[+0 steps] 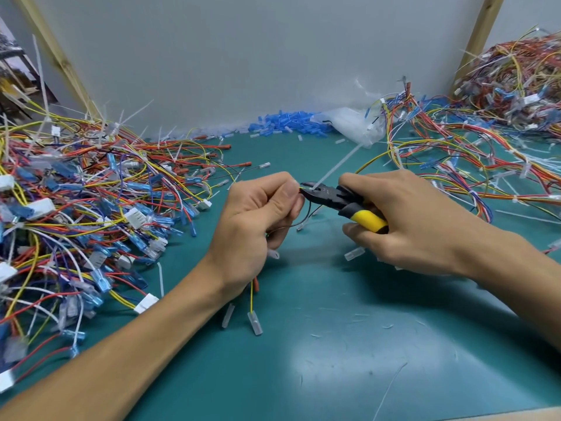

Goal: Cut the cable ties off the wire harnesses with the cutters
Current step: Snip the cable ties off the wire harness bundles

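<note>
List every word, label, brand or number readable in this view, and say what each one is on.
No text can be read anywhere in this view.
cutters: faint pale marks on the black head, too blurred to read.
white connectors: no print legible.

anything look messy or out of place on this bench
Mostly clutter: loose clear terminal sleeves and white tie offcuts litter the green mat, and blue sleeves are spilled along the back wall beside a crumpled plastic bag. Nothing looks damaged.

Matt green mat (334,344), dark metal cutters (326,197), glossy yellow handles (368,219).
</note>
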`<control>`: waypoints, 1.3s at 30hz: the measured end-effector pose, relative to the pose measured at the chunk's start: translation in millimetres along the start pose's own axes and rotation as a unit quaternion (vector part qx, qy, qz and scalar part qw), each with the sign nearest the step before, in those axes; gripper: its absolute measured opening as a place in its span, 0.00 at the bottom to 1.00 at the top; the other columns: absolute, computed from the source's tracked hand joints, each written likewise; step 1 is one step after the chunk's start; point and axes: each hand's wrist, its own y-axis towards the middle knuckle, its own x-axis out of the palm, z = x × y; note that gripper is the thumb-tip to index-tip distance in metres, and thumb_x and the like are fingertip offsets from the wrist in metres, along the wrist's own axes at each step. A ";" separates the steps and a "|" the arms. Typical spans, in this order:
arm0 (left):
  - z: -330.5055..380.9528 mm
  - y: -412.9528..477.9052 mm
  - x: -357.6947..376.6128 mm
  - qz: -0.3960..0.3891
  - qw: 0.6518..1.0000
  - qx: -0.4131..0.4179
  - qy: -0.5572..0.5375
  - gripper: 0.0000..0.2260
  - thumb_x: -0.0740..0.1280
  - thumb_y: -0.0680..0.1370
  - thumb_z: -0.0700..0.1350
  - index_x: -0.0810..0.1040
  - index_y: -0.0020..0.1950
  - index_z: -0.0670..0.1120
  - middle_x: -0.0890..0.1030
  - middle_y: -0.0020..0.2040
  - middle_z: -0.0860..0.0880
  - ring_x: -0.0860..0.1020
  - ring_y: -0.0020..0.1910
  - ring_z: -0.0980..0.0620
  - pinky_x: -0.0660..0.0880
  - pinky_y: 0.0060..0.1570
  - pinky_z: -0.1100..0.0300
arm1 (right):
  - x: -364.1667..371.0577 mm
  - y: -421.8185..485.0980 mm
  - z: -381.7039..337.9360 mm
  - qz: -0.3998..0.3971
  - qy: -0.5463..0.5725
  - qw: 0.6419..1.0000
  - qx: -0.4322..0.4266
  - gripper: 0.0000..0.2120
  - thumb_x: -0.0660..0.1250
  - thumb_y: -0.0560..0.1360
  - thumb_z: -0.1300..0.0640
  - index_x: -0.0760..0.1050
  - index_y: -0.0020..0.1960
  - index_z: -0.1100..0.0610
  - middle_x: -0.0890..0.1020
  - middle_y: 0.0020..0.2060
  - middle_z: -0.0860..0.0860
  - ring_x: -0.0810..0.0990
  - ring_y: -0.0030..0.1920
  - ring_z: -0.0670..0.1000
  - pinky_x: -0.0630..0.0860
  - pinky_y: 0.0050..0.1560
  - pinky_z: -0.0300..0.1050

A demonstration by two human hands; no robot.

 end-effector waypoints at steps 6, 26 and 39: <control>-2.4 -0.3 0.7 -0.004 1.000 0.000 0.003 0.16 0.58 0.84 0.43 0.71 0.38 0.39 0.59 0.28 0.49 0.56 0.24 0.53 0.57 0.25 0.68 | 5.2 -0.1 1.4 0.003 0.047 0.999 0.001 0.15 0.69 0.76 0.58 0.64 0.39 0.49 0.68 0.27 0.50 0.67 0.31 0.57 0.66 0.31 0.57; -1.3 1.5 0.8 -0.001 1.000 0.000 -0.005 0.16 0.57 0.84 0.43 0.69 0.37 0.40 0.58 0.27 0.53 0.54 0.24 0.53 0.56 0.25 0.67 | 9.3 0.9 -1.3 0.023 0.108 0.994 0.022 0.20 0.71 0.80 0.54 0.63 0.35 0.48 0.67 0.26 0.51 0.62 0.30 0.53 0.59 0.30 0.45; -8.8 14.1 -18.3 0.159 0.974 -0.080 0.142 0.13 0.63 0.70 0.45 0.77 0.28 0.40 0.69 0.22 0.43 0.64 0.22 0.49 0.59 0.25 0.65 | -21.0 -1.5 6.9 0.419 0.140 0.896 0.040 0.09 0.72 0.76 0.59 0.74 0.44 0.60 0.75 0.34 0.54 0.72 0.35 0.58 0.70 0.37 0.55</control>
